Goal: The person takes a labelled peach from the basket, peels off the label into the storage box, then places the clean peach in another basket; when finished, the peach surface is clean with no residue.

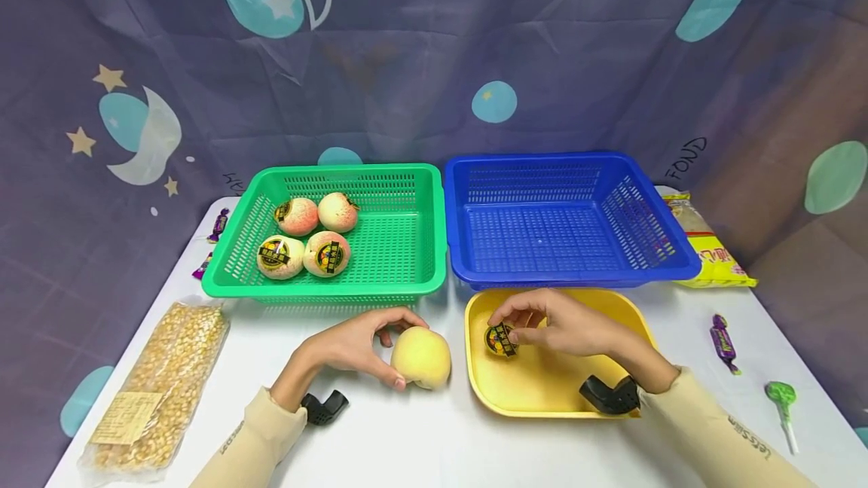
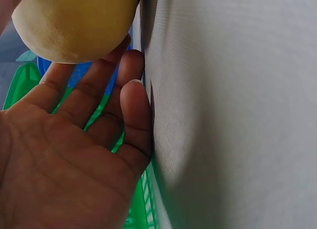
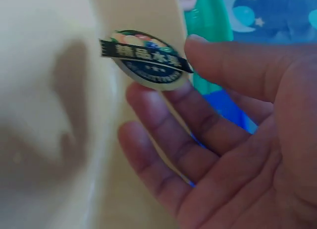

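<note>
Nearest the camera are two cream sleeves reaching onto the white table (image 1: 420, 435), each wrist carrying a small black camera. At the far left of the table lies a clear bag of corn kernels (image 1: 159, 386). Next, the left hand (image 1: 353, 349) curls its fingers and thumb around a pale yellow peach (image 1: 422, 357) that rests on the table just left of the yellow tray; in the left wrist view the peach (image 2: 74, 23) sits against the fingertips with the palm open beneath it. Behind that hand stands a green basket (image 1: 400, 247) holding four peaches with round labels in its left half. To the right, the right hand (image 1: 563, 326) hovers over the yellow tray (image 1: 542, 390) and pinches a round dark sticker (image 1: 500, 340) between thumb and fingertips, low in the tray's left part; the right wrist view shows the sticker (image 3: 146, 61) held at its edge by the thumb and forefinger. Behind the tray sits a blue basket (image 1: 563, 232). Farther right lie a yellow snack packet (image 1: 712, 247), a purple wrapped candy (image 1: 722, 341) and a green lollipop (image 1: 781, 398).
</note>
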`<move>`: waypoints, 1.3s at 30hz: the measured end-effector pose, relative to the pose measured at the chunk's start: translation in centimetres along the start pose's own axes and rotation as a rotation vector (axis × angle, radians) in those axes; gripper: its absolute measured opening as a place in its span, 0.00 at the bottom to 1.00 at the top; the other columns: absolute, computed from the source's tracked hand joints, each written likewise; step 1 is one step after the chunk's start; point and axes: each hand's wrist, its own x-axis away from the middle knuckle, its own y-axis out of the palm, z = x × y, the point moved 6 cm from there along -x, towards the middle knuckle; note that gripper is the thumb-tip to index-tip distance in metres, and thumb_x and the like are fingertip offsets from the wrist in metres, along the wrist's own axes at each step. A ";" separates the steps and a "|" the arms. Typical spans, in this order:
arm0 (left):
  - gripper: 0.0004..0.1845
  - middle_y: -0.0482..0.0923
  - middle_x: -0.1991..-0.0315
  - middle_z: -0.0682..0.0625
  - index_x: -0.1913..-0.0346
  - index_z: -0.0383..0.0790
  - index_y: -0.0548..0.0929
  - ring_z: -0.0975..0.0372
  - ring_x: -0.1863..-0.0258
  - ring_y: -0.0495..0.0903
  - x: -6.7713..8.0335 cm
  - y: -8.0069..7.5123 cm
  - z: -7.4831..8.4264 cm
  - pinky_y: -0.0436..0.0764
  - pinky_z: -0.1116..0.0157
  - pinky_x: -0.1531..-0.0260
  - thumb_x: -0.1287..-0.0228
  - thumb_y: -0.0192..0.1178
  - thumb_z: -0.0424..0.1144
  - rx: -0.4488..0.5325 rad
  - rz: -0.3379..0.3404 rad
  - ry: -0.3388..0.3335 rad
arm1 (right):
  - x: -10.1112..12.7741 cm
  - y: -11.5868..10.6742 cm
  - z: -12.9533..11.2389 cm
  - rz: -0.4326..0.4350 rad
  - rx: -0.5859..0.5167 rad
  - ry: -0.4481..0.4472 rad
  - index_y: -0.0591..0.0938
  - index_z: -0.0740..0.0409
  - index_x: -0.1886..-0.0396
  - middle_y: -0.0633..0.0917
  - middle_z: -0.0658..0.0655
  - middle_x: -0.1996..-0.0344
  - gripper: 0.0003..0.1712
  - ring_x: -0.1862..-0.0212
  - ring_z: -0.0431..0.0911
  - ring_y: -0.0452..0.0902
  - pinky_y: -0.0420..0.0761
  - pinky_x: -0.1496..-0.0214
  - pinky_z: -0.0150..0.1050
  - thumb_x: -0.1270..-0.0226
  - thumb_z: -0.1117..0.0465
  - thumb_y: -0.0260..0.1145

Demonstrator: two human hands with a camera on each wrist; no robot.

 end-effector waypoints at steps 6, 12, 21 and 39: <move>0.40 0.81 0.45 0.58 0.39 0.58 0.79 0.63 0.50 0.76 0.0 0.1 -0.1 0.76 0.65 0.54 0.60 0.84 0.47 0.002 0.002 -0.005 | 0.1 0.7 1.6 -0.109 -0.055 0.070 0.85 0.61 0.47 0.89 0.58 0.57 0.15 0.60 0.41 0.82 0.82 0.59 0.34 0.32 0.68 0.67; 0.40 0.81 0.45 0.58 0.39 0.58 0.78 0.63 0.49 0.76 -0.1 0.2 -0.3 0.75 0.64 0.53 0.59 0.84 0.47 0.013 -0.003 -0.008 | 0.2 1.1 1.7 -0.114 0.082 0.042 0.84 0.59 0.43 0.88 0.56 0.53 0.18 0.60 0.40 0.78 0.81 0.55 0.34 0.33 0.68 0.68; 0.39 0.81 0.46 0.62 0.40 0.62 0.78 0.64 0.49 0.76 -0.1 0.1 -0.6 0.76 0.65 0.53 0.60 0.84 0.47 0.015 0.008 -0.020 | 0.4 1.6 0.9 -0.127 0.367 0.035 0.84 0.52 0.39 0.83 0.60 0.38 0.22 0.36 0.59 0.78 0.75 0.33 0.59 0.32 0.67 0.68; 0.39 0.81 0.45 0.61 0.39 0.61 0.78 0.64 0.48 0.76 -0.1 0.2 -0.4 0.76 0.65 0.53 0.59 0.83 0.47 0.014 0.003 -0.017 | 1.3 -0.1 0.9 -0.089 0.195 0.042 0.82 0.57 0.39 0.88 0.53 0.56 0.23 0.70 0.32 0.74 0.77 0.67 0.30 0.33 0.61 0.72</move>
